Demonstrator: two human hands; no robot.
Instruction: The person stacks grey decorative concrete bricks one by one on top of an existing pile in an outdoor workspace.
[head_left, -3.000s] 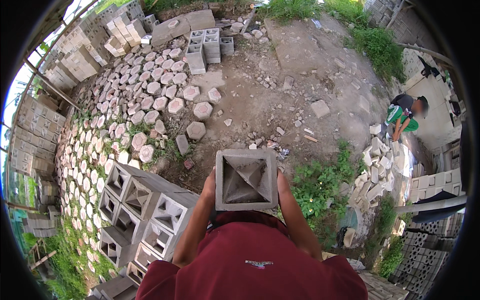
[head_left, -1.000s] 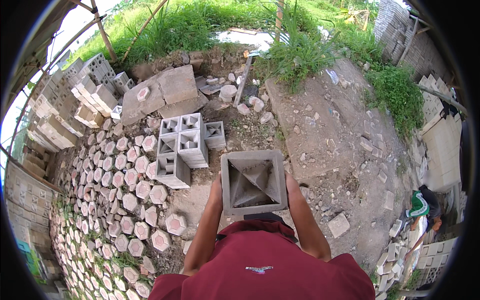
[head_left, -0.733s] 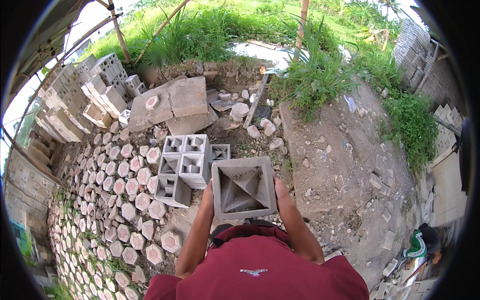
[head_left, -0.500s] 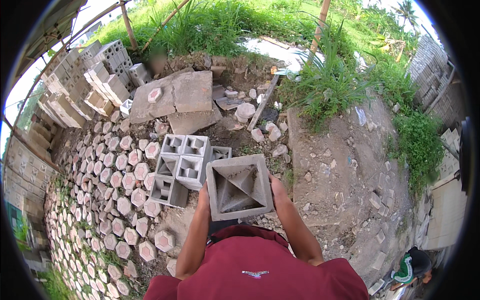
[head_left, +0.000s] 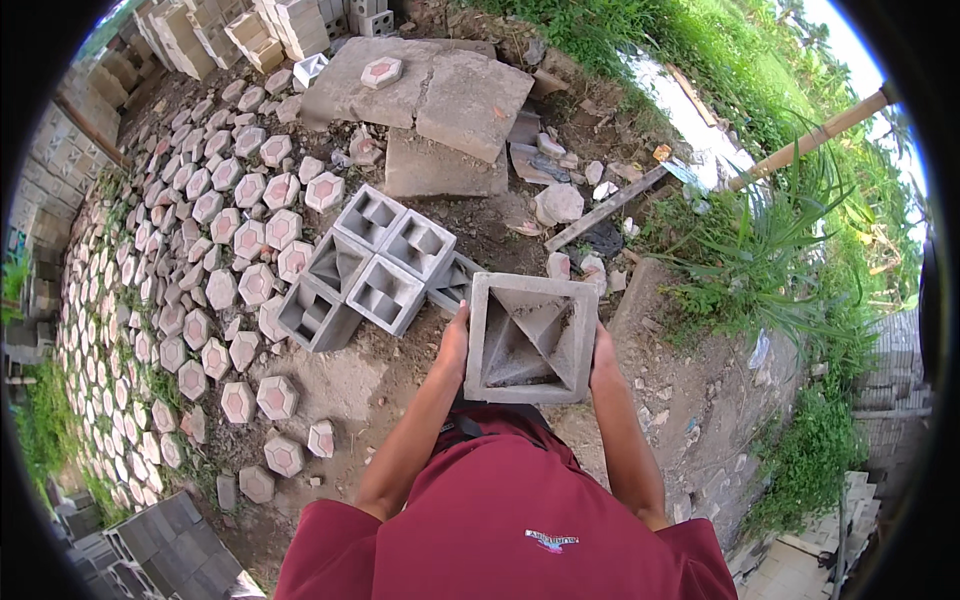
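Observation:
Between my two hands I hold a square concrete ventilation block (head_left: 531,340), its open face with slanted inner fins turned up toward me. My left hand (head_left: 455,343) is closed on its left side, and my right hand (head_left: 604,354) grips the right side; the fingers are partly hidden behind the block. Just ahead and to the left stands a cluster of similar grey ventilation blocks (head_left: 385,292), stacked close together with their hollow faces up. Another block (head_left: 455,284) lies partly hidden between that cluster and the one I hold.
Hexagonal pavers (head_left: 237,402) with reddish centres cover the ground at left. Broken concrete slabs (head_left: 455,95) lie ahead, one paver (head_left: 382,72) on top. A wooden plank (head_left: 607,208) rests among rubble. A bamboo pole (head_left: 815,135) leans at right. Grey blocks (head_left: 180,545) are stacked at lower left.
My view has turned left and tilted lower, so the scene sits rotated. The held block stays in both hands in front of me. The person at the lower right has left the view.

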